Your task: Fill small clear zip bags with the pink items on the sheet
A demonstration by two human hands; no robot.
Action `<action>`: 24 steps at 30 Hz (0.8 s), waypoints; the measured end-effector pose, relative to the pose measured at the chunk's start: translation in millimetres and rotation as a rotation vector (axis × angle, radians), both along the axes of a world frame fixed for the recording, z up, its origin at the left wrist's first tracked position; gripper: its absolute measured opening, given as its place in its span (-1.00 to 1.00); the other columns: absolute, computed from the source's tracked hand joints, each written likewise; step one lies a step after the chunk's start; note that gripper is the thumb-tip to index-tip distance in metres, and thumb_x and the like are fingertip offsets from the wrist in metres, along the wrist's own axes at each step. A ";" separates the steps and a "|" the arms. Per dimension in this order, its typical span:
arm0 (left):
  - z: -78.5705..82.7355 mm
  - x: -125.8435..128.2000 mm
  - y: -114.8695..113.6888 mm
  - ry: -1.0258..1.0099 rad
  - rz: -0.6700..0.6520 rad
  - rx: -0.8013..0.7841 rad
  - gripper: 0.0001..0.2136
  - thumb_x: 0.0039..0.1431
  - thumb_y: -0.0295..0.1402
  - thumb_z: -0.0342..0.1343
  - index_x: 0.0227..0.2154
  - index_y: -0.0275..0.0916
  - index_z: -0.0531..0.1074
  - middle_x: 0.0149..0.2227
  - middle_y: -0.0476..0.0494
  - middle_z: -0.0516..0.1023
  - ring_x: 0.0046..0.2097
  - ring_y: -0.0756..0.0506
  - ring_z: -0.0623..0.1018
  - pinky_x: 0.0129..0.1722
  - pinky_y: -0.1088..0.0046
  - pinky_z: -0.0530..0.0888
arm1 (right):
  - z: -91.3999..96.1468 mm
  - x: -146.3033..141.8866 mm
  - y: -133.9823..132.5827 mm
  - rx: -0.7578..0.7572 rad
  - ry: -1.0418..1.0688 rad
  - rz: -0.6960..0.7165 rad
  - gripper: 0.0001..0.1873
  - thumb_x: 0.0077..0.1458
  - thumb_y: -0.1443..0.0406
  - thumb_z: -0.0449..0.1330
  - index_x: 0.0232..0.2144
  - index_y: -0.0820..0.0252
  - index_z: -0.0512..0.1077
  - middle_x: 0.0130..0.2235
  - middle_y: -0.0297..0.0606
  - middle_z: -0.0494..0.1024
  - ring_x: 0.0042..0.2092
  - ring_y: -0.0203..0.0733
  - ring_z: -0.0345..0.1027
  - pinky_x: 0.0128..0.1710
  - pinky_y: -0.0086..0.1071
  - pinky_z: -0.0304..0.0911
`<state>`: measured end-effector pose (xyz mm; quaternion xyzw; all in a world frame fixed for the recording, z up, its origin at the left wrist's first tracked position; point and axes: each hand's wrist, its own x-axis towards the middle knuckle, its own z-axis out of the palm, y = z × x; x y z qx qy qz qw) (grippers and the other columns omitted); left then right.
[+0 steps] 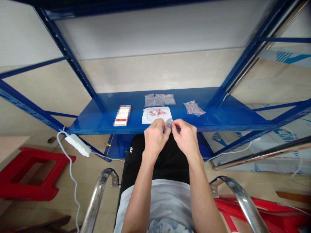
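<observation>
Hands meet at the front edge of a blue metal shelf (97, 120), where you sit pinching one small clear bag (168, 123) between them. Your left hand (155, 137) is curled in, thumb and forefinger closed on the bag's left edge. Your right hand (186, 136) is curled likewise and grips the bag's right edge. The bag hangs between the two sets of fingertips, just above the shelf's front lip; what it contains is too small to tell. Just beyond your fingers lies a white sheet (148, 118) strewn with small pink pieces (157, 112). Farther back, three clear bags (159, 99) lie side by side and look unfilled. To the right, apart from your right hand, a small heap of filled bags (194, 108) shows pink contents. A white and red box (122, 116) rests on the shelf to the left, and a white power strip (77, 144) hangs off the shelf's left front corner.
</observation>
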<state>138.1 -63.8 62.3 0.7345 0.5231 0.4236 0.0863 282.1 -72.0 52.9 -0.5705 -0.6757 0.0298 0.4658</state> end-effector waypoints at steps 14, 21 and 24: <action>-18.2 -10.8 16.5 -0.196 -0.218 0.037 -0.75 0.32 -0.61 0.14 -0.19 -0.21 0.70 -0.05 -0.19 0.70 -0.09 -0.11 0.70 -0.02 0.39 0.62 | 4.7 -12.6 0.7 -0.039 0.078 0.166 -0.80 0.35 0.24 0.10 -0.36 0.07 0.40 -0.32 -0.19 0.62 -0.28 -0.07 0.52 -0.25 -0.27 0.34; -18.9 -17.9 20.9 -0.650 -0.235 -0.288 -0.92 0.21 -0.40 0.36 -0.26 -0.25 0.73 -0.11 -0.19 0.76 -0.32 -0.05 0.67 -0.38 0.50 0.59 | -14.9 14.7 14.7 -0.136 0.695 0.038 -0.65 0.16 0.03 0.42 -0.12 0.09 0.55 -0.06 -0.12 0.69 0.00 0.04 0.60 -0.13 -0.23 0.48; -21.8 -22.1 23.9 -0.741 -0.280 -0.389 -0.81 0.13 -0.34 0.42 -0.20 -0.27 0.75 -0.15 -0.20 0.77 -0.39 -0.02 0.62 -0.42 0.51 0.57 | -25.8 24.8 19.4 -0.420 1.004 0.177 -0.50 0.04 -0.01 0.51 -0.03 0.04 0.57 -0.03 -0.15 0.71 -0.01 0.04 0.64 -0.14 -0.20 0.55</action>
